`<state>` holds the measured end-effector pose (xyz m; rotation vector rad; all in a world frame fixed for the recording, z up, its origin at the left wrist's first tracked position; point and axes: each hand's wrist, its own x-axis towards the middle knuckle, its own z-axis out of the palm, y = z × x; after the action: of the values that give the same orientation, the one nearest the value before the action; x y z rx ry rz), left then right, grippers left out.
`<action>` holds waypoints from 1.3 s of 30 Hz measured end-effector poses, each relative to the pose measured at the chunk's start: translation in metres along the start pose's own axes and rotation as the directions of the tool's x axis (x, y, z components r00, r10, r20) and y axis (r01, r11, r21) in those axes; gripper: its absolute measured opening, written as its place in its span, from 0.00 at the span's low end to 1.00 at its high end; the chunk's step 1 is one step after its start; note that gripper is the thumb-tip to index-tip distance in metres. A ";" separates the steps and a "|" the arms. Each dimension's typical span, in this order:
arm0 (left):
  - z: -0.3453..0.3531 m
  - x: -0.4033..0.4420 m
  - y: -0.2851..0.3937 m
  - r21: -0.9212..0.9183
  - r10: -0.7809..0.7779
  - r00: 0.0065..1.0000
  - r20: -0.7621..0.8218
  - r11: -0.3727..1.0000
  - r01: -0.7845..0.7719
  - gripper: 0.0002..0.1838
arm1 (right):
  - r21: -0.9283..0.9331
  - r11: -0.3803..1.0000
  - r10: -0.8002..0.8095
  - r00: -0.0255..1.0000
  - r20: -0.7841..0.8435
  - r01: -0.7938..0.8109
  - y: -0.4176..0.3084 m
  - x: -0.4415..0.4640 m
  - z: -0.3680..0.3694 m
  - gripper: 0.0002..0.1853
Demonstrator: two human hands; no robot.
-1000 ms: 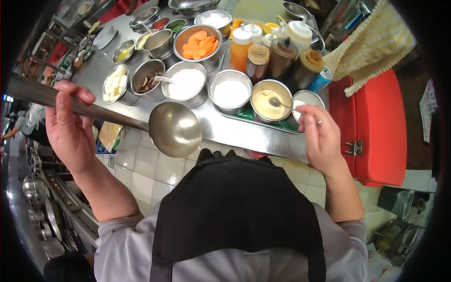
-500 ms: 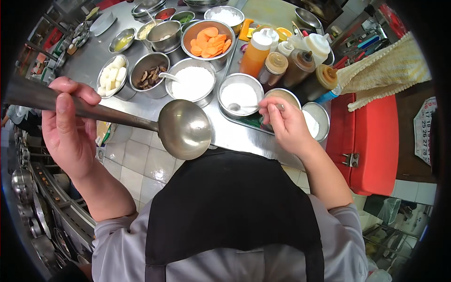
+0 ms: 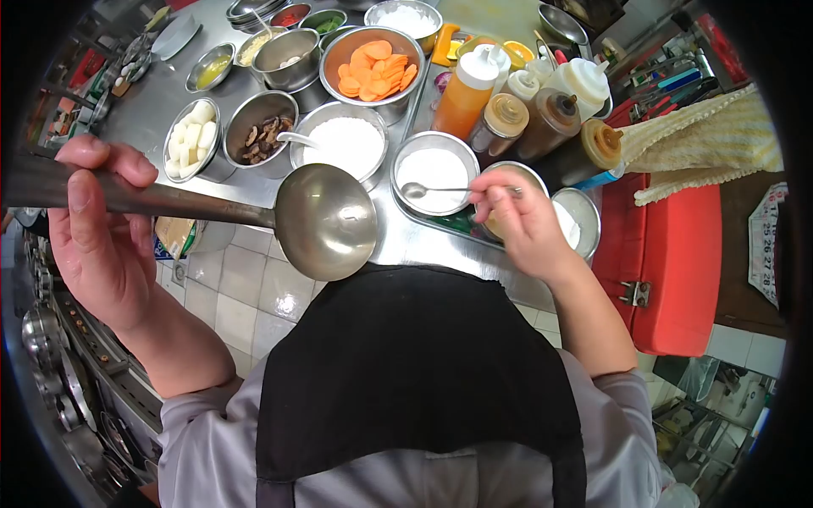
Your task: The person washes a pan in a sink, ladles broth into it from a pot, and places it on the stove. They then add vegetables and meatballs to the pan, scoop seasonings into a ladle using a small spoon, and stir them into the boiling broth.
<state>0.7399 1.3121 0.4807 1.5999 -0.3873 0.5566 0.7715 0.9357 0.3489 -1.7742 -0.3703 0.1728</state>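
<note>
My left hand point(image 3: 106, 233) is closed around the handle of a large metal ladle point(image 3: 326, 222), whose bowl faces up near the counter's front edge. Nothing can be made out inside that bowl apart from reflections. In the fingers of my right hand point(image 3: 527, 222) is a small metal spoon point(image 3: 439, 191), its tip over a steel bowl of white powder point(image 3: 434, 161). Partly behind my right hand stand a second container point(image 3: 518, 172) and a bowl of white grains point(image 3: 573, 222). A larger bowl of white powder point(image 3: 343, 144) with a white spoon sits to the left.
Bowls of sliced carrots point(image 3: 373, 72), dark mushroom pieces point(image 3: 264, 138) and white chunks point(image 3: 192, 141) crowd the steel counter point(image 3: 169, 93). Squeeze bottles point(image 3: 466, 89) stand at the right. A striped towel point(image 3: 694, 144) hangs over a red box point(image 3: 673, 271).
The spoon in my right hand has risen from the powder to above it, its tip shifting left. My left hand and the ladle have moved slightly left and up.
</note>
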 end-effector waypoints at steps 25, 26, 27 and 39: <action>0.004 0.015 -0.019 -0.065 0.025 0.997 0.067 0.998 -0.021 0.16 | -0.412 0.897 -0.116 0.985 0.130 0.160 -0.027 0.017 -0.017 0.07; 0.005 0.015 -0.019 -0.066 0.021 0.998 0.068 0.998 -0.016 0.16 | -0.375 0.916 -0.095 0.985 0.146 0.144 -0.025 0.016 -0.013 0.07; 0.005 0.014 -0.019 -0.074 0.016 0.997 0.071 0.997 -0.010 0.16 | -0.337 0.933 -0.075 0.984 0.161 0.126 -0.023 0.014 -0.011 0.07; 0.008 0.017 -0.017 -0.037 0.021 0.996 0.091 0.999 -0.017 0.18 | -0.038 0.999 0.005 0.995 -0.103 -0.009 0.005 0.009 -0.005 0.09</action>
<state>0.7644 1.3077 0.4762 1.5916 -0.4788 0.4897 0.7823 0.9338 0.3462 -1.8147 -0.2945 0.0791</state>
